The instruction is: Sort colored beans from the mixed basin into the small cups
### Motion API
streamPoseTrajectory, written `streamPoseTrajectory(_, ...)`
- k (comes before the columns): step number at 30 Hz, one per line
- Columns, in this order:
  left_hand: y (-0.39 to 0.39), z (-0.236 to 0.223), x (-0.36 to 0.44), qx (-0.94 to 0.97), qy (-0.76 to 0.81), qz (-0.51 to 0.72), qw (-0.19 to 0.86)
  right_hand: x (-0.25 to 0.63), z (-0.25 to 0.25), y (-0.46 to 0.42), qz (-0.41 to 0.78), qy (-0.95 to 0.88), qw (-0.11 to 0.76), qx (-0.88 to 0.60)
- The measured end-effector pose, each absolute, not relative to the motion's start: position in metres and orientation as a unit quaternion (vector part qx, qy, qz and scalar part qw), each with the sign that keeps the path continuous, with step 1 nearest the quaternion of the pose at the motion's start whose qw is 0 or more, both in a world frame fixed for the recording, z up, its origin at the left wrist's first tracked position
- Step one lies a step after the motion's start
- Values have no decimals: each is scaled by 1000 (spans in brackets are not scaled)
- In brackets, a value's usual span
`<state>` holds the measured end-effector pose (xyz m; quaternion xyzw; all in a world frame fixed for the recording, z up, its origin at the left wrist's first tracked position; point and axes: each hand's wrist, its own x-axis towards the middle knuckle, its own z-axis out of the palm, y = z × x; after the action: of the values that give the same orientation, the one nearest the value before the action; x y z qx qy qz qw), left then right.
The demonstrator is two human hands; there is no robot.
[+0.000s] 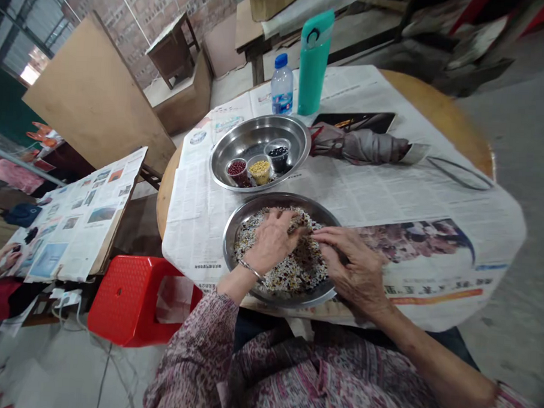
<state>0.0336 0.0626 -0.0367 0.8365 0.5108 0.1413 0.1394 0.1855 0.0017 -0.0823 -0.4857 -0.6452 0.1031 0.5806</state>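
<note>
While the left hand (274,237) reaches over the near metal bowl (227,241), its fingers bend down into the mixed grains (291,283) of white, yellow, dark red and black; its fingertips are partly hidden and blurred, so I cannot tell whether they grip any; a bracelet (251,270) circles that wrist. The right hand (357,268) lies over the bowl's right side, its fingers stretched toward the left hand and lightly bent; whether a grain sits between them I cannot tell.

Just beyond the bowl stands a wider metal basin (216,165) with 3 clear cups in its near half: 1 of red beans (237,168), 1 of yellow beans (259,169) and 1 of black beans (279,156); a blue-capped bottle (282,87) and a teal flask (312,73) stand upright behind it; to its right lie a grey cloth-wrapped bundle (373,146) and a dark flat object (377,121). Newspaper (190,218) covers most of the round table (442,109); left of it stands a red stool (124,294).
</note>
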Motion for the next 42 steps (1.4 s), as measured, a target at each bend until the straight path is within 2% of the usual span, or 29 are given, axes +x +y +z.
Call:
streamPoseTrajectory(9, 9, -37, 21, 901, 382, 108, 175, 186, -83, -2, 121, -623, 586, -504)
streamPoseTrajectory(17, -8, -28, -22, 889, 427, 72, 150, 185, -83, 0, 120, -616, 594, -503)
streamPoseTrajectory(22, 6, -22, -22, 867, 453, 139, 155, 184, -83, 0, 118, -615, 590, -510)
streamPoseTrajectory(26, 40, -32, 2, 848, 485, 185, 109, 184, -83, 0, 110, -618, 594, -504)
streamPoseTrajectory(31, 72, -48, 46, 833, 525, 159, 70, 184, -84, 1, 70, -586, 616, -522)
streamPoseTrajectory(36, 60, -46, 65, 881, 444, 127, 102, 185, -85, 4, 56, -583, 621, -521)
streamPoseTrajectory(42, 31, -37, 48, 930, 327, 91, 139, 184, -86, 5, 67, -580, 619, -526)
